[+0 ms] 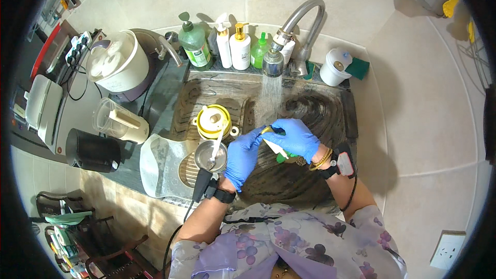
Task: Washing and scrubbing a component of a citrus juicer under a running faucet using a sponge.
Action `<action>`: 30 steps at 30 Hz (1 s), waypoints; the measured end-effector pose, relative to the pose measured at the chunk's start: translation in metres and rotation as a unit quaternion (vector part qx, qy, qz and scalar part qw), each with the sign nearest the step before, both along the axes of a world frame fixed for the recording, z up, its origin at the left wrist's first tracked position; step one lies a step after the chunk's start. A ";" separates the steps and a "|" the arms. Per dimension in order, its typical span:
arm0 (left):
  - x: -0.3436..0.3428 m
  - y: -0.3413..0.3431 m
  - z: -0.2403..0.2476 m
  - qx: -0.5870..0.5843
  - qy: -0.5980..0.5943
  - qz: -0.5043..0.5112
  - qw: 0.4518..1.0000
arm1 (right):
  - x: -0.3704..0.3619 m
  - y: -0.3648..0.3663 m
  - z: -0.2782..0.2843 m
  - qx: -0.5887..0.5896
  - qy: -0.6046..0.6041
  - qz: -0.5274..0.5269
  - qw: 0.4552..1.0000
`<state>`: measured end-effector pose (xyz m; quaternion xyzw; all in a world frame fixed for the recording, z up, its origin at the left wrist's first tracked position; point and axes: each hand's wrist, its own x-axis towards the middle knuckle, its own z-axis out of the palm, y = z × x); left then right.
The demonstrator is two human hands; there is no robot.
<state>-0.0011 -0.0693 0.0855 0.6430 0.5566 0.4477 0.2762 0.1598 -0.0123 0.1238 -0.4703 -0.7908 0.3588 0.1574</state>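
Over the sink (297,196), my left hand (243,156) and my right hand (294,138) wear blue gloves and meet fingertip to fingertip. Between them is a small slim thing with a yellow end and a white length (276,148) slanting down below my right fingers. The fingers of both hands are closed on it, and its kind is partly hidden. A green object (287,158) shows beneath my right hand, mostly covered. Water runs from the faucet (273,63) just beyond my hands. Left of my left hand is a metal bowl (221,162) with a white spoon (217,142) in it.
A yellow-rimmed pot with a whitish lid (211,118) sits in the left basin. Several pump bottles (240,47) line the back ledge. A white tub (335,68) stands at the right back, while a white cooker (121,64) and a black kettle (93,150) stand left.
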 end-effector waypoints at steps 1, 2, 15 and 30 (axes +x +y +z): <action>0.001 -0.001 0.001 0.000 0.001 0.002 1.000 | -0.001 0.000 -0.002 0.000 0.001 0.002 1.000; 0.001 -0.002 0.004 -0.007 0.032 0.002 0.999 | 0.000 0.000 -0.004 -0.024 0.024 -0.017 0.999; -0.009 -0.015 -0.020 -0.037 0.045 0.057 0.997 | -0.003 0.003 -0.043 -0.089 0.160 -0.061 0.981; -0.022 0.001 -0.022 -0.218 -0.334 -0.037 0.916 | 0.043 0.025 -0.024 -0.310 0.465 -0.174 0.811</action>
